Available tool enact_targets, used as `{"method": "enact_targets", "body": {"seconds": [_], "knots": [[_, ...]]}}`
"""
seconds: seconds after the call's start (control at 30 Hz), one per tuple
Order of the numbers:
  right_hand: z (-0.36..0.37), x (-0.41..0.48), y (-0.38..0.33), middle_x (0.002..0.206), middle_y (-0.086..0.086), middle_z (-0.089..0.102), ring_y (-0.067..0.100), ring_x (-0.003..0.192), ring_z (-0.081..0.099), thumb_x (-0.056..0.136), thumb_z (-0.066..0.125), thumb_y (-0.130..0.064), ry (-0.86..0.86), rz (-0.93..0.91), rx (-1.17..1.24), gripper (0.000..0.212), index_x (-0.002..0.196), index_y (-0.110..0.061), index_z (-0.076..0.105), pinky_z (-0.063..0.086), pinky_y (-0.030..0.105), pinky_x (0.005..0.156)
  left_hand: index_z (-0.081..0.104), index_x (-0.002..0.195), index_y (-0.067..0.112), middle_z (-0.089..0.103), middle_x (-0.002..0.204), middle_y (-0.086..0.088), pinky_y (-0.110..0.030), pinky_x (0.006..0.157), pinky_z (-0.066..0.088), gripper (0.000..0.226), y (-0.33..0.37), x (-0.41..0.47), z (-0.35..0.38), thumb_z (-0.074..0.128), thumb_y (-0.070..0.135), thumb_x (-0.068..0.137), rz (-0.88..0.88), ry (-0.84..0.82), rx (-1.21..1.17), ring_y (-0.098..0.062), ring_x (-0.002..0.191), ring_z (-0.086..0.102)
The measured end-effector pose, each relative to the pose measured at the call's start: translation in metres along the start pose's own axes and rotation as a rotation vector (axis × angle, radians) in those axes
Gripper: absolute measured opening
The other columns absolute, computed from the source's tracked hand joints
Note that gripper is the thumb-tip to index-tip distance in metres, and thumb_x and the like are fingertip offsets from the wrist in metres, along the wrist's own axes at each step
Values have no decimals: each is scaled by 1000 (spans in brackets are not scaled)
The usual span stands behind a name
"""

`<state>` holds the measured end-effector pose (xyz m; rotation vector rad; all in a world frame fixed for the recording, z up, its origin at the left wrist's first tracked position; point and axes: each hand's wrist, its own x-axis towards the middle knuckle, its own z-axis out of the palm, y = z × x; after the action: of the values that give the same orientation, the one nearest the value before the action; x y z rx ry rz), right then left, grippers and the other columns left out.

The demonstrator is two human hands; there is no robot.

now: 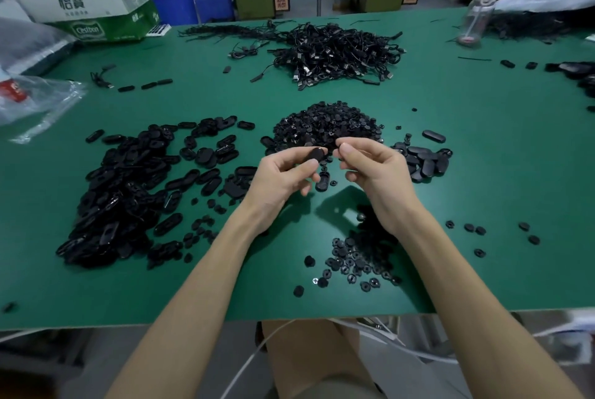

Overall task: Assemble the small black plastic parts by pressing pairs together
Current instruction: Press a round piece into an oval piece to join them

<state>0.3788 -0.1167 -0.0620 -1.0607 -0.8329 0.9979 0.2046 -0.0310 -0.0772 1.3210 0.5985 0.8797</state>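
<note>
Two hands hover over the table (483,179), just short of the button pile (325,125). The left hand (283,173) pinches an oval cap (316,153). The right hand (373,167) has its fingertips drawn together, on a small piece or not I cannot tell. Pressed off-centre, the pair could skid apart and drop among the loose parts.

Green desk (483,173): cable pile (338,51) far centre, carton (96,12) far left, bottle (479,12) far right, blue bin (175,1) behind.
</note>
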Motion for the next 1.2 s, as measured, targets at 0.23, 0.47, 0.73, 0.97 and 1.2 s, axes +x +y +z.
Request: {"method": "enact_targets", "body": {"seconds": [0.23, 0.47, 0.73, 0.97, 1.2], "knots": [[8, -2, 3, 97, 9, 80, 13, 81, 70, 90, 78, -14, -3, -28, -89, 7, 96, -17, 79, 51, 24, 68, 71, 125, 3, 76, 111, -14, -25, 74, 57, 29, -1, -2, 0, 65, -1, 97, 8, -50, 34, -23, 92, 73], [8, -2, 5, 82, -1, 74, 10, 76, 62, 91, 78, -15, 31, -45, -175, 4, 93, -17, 79, 48, 24, 65, 73, 125, 7, 74, 111, -24, -29, 80, 58, 31, -4, -2, -1, 68, 1, 96, 28, -49, 65, -29, 92, 73], [13, -2, 9, 78, -3, 75, 6, 69, 66, 89, 78, -9, 62, -93, -279, 8, 92, -16, 76, 49, 17, 60, 71, 127, 6, 76, 105, -19, -30, 80, 58, 34, -4, -2, 0, 67, -1, 95, 40, -65, 99, -24, 89, 72], [13, -1, 11, 77, -1, 75, 8, 69, 64, 88, 79, -10, 82, -91, -302, 9, 87, -18, 76, 49, 19, 60, 69, 123, 7, 77, 98, -16, -34, 82, 61, 29, -5, -2, 0, 71, 4, 94, 44, 2, 107, -28, 87, 75], [10, -2, 7, 83, 2, 75, 12, 72, 66, 87, 80, -12, 34, 0, -125, 6, 92, -16, 78, 48, 23, 64, 72, 117, 3, 79, 87, -11, -27, 77, 60, 23, -1, -4, 2, 70, 1, 94, 122, 202, 132, -24, 82, 77]]}}
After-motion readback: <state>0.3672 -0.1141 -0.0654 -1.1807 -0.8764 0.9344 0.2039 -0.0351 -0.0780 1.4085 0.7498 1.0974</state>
